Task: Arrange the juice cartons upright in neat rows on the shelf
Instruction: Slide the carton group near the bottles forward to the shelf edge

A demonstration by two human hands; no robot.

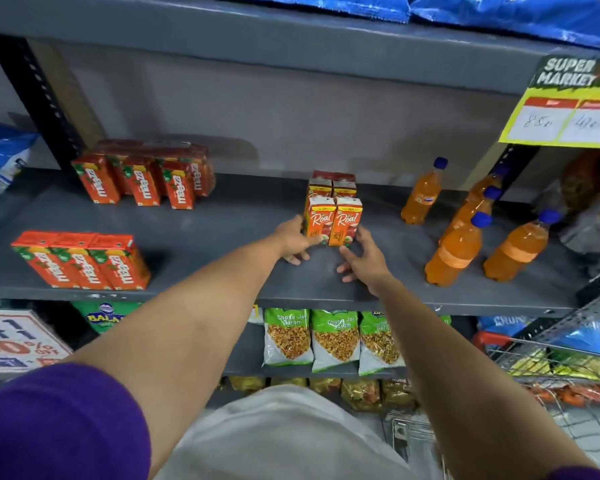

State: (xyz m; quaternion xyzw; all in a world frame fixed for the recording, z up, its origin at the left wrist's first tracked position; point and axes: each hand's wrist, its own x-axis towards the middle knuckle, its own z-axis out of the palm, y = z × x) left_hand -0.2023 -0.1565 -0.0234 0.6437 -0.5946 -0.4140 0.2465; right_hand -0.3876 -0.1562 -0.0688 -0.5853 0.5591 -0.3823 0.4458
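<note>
Cartons in hand: four Real juice cartons [334, 209] stood upright in a tight two-by-two block near the middle of the grey shelf [222, 230], front pair touching side by side, back pair just behind them.
Left hand [295, 239]: it lay at nine o'clock of the block, fingers spread and loosely curled, the thumb against the left front carton's lower edge; it closed on nothing.
Right hand [364, 258]: it rested at four o'clock of the block, fingers splayed wide on the shelf board, near the right front carton's base; whether it touched the carton I could not tell.
Other cartons: a row of Maaza cartons [80, 259] stood at the front edge toward eight o'clock, and a second Maaza group [146, 178] further back at ten o'clock, several under a wrapped pack.
Risk, tipping: a sideways nudge from either hand looked likely to topple the narrow front pair, since they stood tall on small bases.
Risk, neighbours: the orange soda bottles [465, 230] at three o'clock stood loosely spaced; a sweeping right wrist could knock one over.
Risk, rows: pushing only one side would probably skew the block out of line.
Containers: a wire basket [541, 362] at five o'clock held packets I could not identify; snack bags [333, 341] filled the shelf below.
</note>
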